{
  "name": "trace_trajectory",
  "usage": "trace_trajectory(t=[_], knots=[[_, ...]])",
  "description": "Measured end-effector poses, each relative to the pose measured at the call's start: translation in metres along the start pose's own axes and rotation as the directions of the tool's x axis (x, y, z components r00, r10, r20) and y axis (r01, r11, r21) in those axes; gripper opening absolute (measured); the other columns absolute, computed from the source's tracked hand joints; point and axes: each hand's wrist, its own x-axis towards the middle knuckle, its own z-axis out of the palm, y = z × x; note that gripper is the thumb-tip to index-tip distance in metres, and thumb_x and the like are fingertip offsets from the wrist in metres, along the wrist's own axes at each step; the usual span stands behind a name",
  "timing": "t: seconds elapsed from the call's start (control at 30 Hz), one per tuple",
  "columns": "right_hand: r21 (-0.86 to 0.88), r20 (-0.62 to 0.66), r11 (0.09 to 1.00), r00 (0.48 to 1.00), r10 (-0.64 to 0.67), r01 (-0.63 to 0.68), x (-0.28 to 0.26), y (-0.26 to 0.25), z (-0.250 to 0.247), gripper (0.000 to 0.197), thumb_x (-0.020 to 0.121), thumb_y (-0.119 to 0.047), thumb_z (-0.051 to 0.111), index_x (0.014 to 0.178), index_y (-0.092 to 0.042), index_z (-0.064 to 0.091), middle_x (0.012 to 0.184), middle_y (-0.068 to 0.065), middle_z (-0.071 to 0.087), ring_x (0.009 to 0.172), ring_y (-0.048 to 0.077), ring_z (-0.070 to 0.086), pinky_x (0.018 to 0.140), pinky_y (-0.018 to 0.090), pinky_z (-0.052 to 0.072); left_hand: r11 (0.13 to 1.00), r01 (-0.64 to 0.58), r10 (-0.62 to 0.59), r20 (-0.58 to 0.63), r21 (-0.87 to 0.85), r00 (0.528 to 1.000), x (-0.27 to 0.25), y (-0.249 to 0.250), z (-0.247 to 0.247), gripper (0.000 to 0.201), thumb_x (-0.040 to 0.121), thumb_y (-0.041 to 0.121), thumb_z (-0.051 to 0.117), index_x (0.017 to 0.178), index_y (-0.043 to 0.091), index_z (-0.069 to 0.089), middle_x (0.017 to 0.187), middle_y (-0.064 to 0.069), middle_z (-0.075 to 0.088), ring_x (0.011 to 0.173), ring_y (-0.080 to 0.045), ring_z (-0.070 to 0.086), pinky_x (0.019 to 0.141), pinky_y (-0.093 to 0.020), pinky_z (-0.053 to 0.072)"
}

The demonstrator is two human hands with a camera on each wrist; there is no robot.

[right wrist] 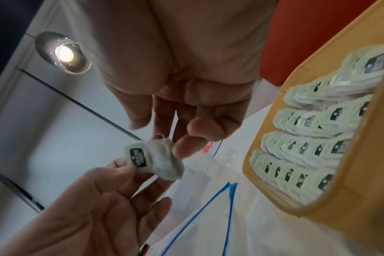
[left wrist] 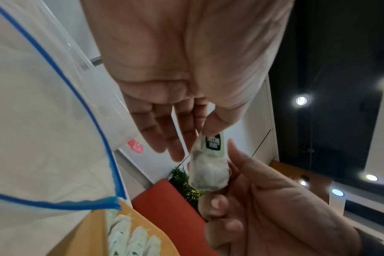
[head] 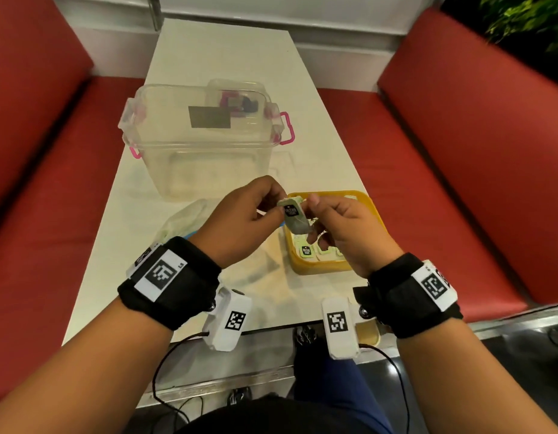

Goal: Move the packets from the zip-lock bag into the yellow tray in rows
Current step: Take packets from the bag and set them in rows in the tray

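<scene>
Above the yellow tray [head: 318, 267], both hands pinch 1 packet [head: 295, 219].

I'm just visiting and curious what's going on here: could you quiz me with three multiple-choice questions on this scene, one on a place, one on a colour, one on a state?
1. Where is the clear lidded box?
A. beyond the hands
B. on the seat
C. in the tray

2. What colour is the zip-lock bag seal?
A. red
B. blue
C. green

3. How is the packet held?
A. lying in the bag
B. by one hand
C. by left hand and right hand together

Answers: A, it stands farther up the table; B, a blue strip edges it; C, both pinch it above the yellow tray.
</scene>
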Motion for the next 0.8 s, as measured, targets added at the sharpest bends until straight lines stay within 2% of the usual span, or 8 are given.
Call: trace_trajectory(t=[0.07, 0.17, 0.27, 0.37, 0.43, 0.6, 0.7, 0.8], knots=[[-0.023, -0.001, 1.000, 1.000, -0.013, 0.013, -0.001, -0.001, -0.004, 0.030, 0.091, -0.040, 0.058, 0.088, -0.014, 0.071, 0.083, 0.009, 0.066, 0.062, 0.014, 0.052, 0.049, 0.022, 0.039, 0.998, 0.028, -0.029, -0.008, -0.064, 1.000, 0.006, 0.003, 0.002, 0.001, 0.085, 0.017, 0.056, 0.085, 0.018, 0.055, 0.079, 0.004, 0.063, 0.077, -0.014, 0.061, 0.074, -0.035, 0.053], [-0.152, 0.015, 0.986, 0.998, -0.063, 0.065, -0.002, 0.001, -0.008, 0.009, 0.088, -0.026, 0.067, 0.085, -0.020, 0.072, 0.082, 0.013, 0.069, 0.063, 0.011, 0.053, 0.054, 0.023, 0.040, 0.989, 0.066, -0.068, -0.009, -0.131, 0.998, 0.010, 0.006, 0.007, 0.007, 0.080, 0.023, 0.051, 0.085, 0.019, 0.054, 0.083, -0.002, 0.066, 0.078, -0.025, 0.064, 0.073, -0.048, 0.055], [-0.125, -0.006, 0.989, 0.997, -0.081, 0.080, 0.000, 0.007, -0.010, 0.008, 0.089, -0.019, 0.067, 0.082, -0.019, 0.070, 0.077, 0.010, 0.067, 0.060, 0.011, 0.054, 0.054, 0.025, 0.039, 0.983, 0.064, -0.071, -0.038, -0.174, 0.997, 0.015, 0.007, 0.012, 0.007, 0.086, 0.017, 0.057, 0.085, 0.023, 0.054, 0.085, 0.000, 0.064, 0.079, -0.021, 0.063, 0.070, -0.043, 0.055], [-0.104, -0.030, 0.993, 0.997, -0.067, 0.064, 0.002, 0.013, -0.012, 0.009, 0.087, -0.016, 0.069, 0.078, -0.016, 0.067, 0.070, 0.006, 0.063, 0.060, 0.012, 0.055, 0.053, 0.024, 0.040, 0.979, 0.034, -0.053, -0.087, -0.202, 0.995, 0.020, 0.003, 0.016, 0.016, 0.088, 0.013, 0.064, 0.087, 0.027, 0.058, 0.082, 0.007, 0.060, 0.077, -0.007, 0.057, 0.073, -0.027, 0.051], [-0.117, -0.030, 0.992, 0.998, -0.057, 0.053, 0.002, 0.016, -0.012, 0.011, 0.084, -0.015, 0.071, 0.076, -0.013, 0.064, 0.068, 0.005, 0.060, 0.062, 0.015, 0.056, 0.052, 0.022, 0.041, 0.974, 0.033, -0.057, -0.101, -0.226, 0.993, 0.023, 0.003, 0.016, 0.017, 0.088, 0.012, 0.067, 0.090, 0.028, 0.062, 0.082, 0.008, 0.060, 0.075, -0.003, 0.056, 0.072, -0.021, 0.050], [0.012, -0.073, 1.000, 0.997, -0.028, 0.029, 0.003, 0.023, -0.012, 0.016, 0.084, -0.011, 0.071, 0.089, 0.003, 0.066, 0.075, 0.006, 0.064, 0.064, 0.014, 0.056, 0.053, 0.021, 0.041, 0.922, 0.046, -0.089, -0.096, -0.384, 0.991, 0.028, 0.003, 0.018, 0.015, 0.086, 0.012, 0.070, 0.098, 0.021, 0.066, 0.090, 0.003, 0.068, 0.081, -0.010, 0.064, 0.075, -0.024, 0.053], [0.011, -0.095, 0.999, 0.995, -0.042, 0.043, 0.003, 0.019, -0.012, 0.016, 0.084, -0.012, 0.071, 0.096, -0.003, 0.067, 0.085, 0.010, 0.067, 0.063, 0.011, 0.058, 0.054, 0.019, 0.043, 0.961, 0.062, -0.084, -0.071, -0.270, 0.994, 0.029, -0.001, 0.021, 0.003, 0.087, 0.017, 0.070, 0.086, 0.018, 0.067, 0.078, 0.009, 0.067, 0.075, -0.004, 0.063, 0.073, -0.021, 0.051], [-0.064, -0.154, 0.993, 0.982, -0.108, 0.099, 0.006, 0.013, -0.015, 0.017, 0.084, -0.010, 0.071, 0.100, -0.009, 0.066, 0.093, 0.012, 0.068, 0.061, 0.010, 0.057, 0.053, 0.017, 0.043, 0.983, 0.076, -0.084, -0.043, -0.165, 0.996, 0.030, -0.004, 0.025, 0.004, 0.089, 0.019, 0.068, 0.087, 0.015, 0.067, 0.079, 0.005, 0.070, 0.074, -0.007, 0.066, 0.072, -0.024, 0.053]])
